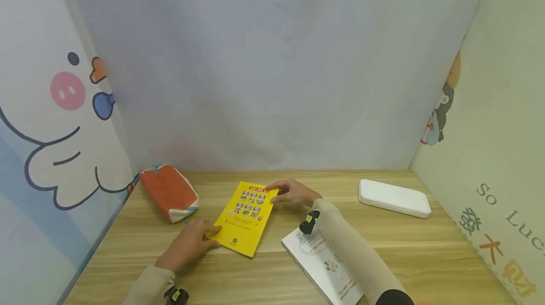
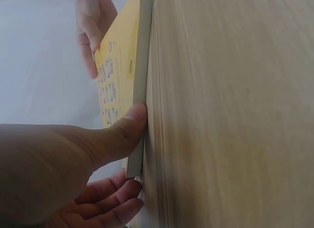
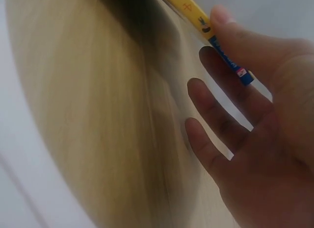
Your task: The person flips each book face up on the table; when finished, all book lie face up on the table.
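Book [image 1: 246, 219] yellow, title band [image 1: 257, 189] red; pouch [image 1: 168, 191] orange-red, white-trimmed; table [image 1: 230, 276] tan, wood-grained.

Beyond the right edge of the worktop [image 1: 426, 248], the wall [image 1: 481, 120] reads "So Luc", cut off at the side, above "發" and "大". Print on the yellow book [image 1: 242, 222] and white book [image 1: 325, 267] is too small to read.
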Tool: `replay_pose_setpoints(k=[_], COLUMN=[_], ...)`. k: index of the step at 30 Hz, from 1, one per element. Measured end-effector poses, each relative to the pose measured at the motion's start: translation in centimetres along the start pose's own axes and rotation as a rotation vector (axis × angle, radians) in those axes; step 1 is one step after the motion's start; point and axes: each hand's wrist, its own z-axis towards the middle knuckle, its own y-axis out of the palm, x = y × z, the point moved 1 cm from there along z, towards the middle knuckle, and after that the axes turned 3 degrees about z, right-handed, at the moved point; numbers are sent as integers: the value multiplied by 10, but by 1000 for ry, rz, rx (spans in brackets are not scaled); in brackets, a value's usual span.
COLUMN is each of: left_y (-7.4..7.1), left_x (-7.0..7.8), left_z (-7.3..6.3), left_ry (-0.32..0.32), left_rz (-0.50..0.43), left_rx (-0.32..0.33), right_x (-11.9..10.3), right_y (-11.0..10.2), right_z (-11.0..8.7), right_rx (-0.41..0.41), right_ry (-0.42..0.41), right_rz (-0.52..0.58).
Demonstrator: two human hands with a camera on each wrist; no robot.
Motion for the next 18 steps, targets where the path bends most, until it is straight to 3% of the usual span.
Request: replay_pose_setpoints(k=[18], left_y=[-1], left_x=[0], left_z=[0], left_ry=[-10], left_rz=[-7], left_rx=[-26], right_x=[-3], right_y=[-4], right_z=[-1], right_rx=[-4], right_ry=[-14], right_rz=[1])
